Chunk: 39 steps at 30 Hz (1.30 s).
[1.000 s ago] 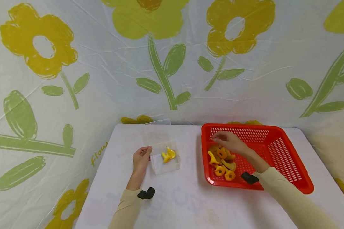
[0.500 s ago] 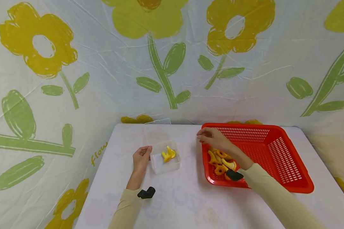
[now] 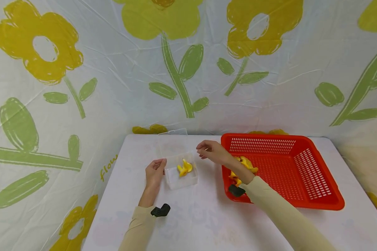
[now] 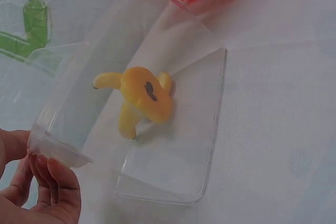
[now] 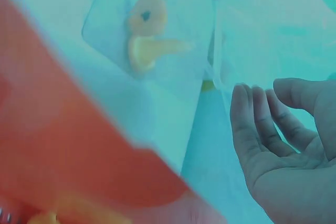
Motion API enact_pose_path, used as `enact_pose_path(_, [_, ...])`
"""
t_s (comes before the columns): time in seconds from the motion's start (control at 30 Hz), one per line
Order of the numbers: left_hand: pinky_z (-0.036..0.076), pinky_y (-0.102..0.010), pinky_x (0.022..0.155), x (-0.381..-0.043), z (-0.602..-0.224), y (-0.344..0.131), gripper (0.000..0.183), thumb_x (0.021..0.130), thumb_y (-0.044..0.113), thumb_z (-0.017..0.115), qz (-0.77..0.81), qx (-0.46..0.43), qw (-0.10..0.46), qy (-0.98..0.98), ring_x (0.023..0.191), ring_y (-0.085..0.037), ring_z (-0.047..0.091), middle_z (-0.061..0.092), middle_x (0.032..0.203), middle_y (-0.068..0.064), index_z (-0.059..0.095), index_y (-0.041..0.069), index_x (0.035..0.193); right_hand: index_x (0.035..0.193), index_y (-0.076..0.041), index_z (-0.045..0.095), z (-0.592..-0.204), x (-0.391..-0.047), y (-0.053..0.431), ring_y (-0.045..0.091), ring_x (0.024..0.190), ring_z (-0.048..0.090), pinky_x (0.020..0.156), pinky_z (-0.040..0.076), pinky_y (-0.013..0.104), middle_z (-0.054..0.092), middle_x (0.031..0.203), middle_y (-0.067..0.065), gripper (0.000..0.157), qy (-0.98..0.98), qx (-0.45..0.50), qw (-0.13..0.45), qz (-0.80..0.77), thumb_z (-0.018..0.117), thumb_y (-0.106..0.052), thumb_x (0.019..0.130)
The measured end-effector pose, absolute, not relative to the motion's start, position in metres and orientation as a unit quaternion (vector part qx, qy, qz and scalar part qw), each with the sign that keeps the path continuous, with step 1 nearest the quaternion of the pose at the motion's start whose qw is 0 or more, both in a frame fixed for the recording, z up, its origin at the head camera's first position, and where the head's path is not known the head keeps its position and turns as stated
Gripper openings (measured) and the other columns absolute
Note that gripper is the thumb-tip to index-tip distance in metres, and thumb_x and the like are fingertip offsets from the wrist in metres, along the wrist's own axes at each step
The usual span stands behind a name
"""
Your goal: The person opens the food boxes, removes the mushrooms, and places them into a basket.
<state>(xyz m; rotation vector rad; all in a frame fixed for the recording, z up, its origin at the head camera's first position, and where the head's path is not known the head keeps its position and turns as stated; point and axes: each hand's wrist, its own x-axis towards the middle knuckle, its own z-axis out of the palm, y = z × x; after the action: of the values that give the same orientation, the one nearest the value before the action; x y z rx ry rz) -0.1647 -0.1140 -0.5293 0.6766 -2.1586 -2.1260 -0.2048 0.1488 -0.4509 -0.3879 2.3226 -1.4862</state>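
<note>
My left hand pinches the left wall of a clear plastic box. In the left wrist view its thumb and fingertips grip the rim corner. Inside the box lies a small yellow toy piece, with a rounded middle, a dark mark and several stubby arms, like a banana peel; cannot tell if it is one piece or two. My right hand hovers between the box and a red basket, fingers loosely curved and thumb apart. Nothing shows between them in the right wrist view. Several yellow pieces lie in the basket, partly hidden by the right forearm.
The box's clear lid stands up at the back, near the table's far edge. A white tabletop carries everything. Behind it hangs a cloth printed with yellow flowers. Black wrist cameras stick out from both sleeves.
My right hand has moved left, from above the basket's pieces, past its left rim, to beside the box. My left hand, the box and the piece inside have stayed put.
</note>
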Motion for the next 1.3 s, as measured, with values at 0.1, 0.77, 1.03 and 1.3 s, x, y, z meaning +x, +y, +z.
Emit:
enact_pose_path(0.1, [0.047, -0.019, 0.060, -0.165, -0.528, -0.114, 0.023, 0.098, 0.018, 0.072, -0.683, 0.222, 0.018, -0.696, 0.073, -0.022, 0.057, 0.068, 0.103, -0.024, 0.070, -0.002, 0.109, 0.122, 0.004, 0.061, -0.454, -0.204, 0.138, 0.039, 0.103, 0.069, 0.092, 0.058, 0.039, 0.068, 0.112, 0.019, 0.022, 0.821, -0.147, 0.180, -0.521, 0.060, -0.007, 0.103])
enact_pose_path(0.77, [0.047, -0.019, 0.057, -0.166, -0.531, -0.115, 0.029, 0.098, 0.018, 0.072, -0.690, 0.209, 0.023, -0.693, 0.068, -0.016, 0.058, 0.070, 0.091, -0.014, 0.068, -0.007, 0.112, 0.108, 0.004, 0.066, -0.483, -0.199, 0.078, 0.021, 0.090, 0.062, 0.084, 0.056, 0.025, 0.068, 0.097, 0.010, 0.012, 0.853, -0.263, 0.154, -0.423, 0.067, -0.002, 0.097])
enact_pose_path(1.03, [0.046, -0.018, 0.057, -0.164, -0.532, -0.115, 0.029, 0.097, 0.018, 0.073, -0.688, 0.211, 0.029, -0.694, 0.066, -0.015, 0.057, 0.069, 0.086, -0.011, 0.068, -0.007, 0.111, 0.103, 0.003, 0.066, -0.488, -0.191, 0.061, 0.026, 0.087, 0.057, 0.084, 0.056, 0.039, 0.066, 0.096, 0.013, 0.013, 0.894, -0.277, 0.134, -0.324, 0.072, 0.003, 0.091])
enact_pose_path(1.3, [0.046, -0.018, 0.057, -0.164, -0.533, -0.115, 0.031, 0.097, 0.018, 0.073, -0.696, 0.210, 0.020, -0.686, 0.066, -0.012, 0.057, 0.069, 0.089, -0.011, 0.067, -0.007, 0.113, 0.102, 0.000, 0.068, -0.493, -0.181, 0.051, 0.025, 0.088, 0.057, 0.089, 0.057, 0.042, 0.066, 0.099, 0.014, 0.022, 0.906, -0.278, 0.142, -0.286, 0.079, 0.008, 0.083])
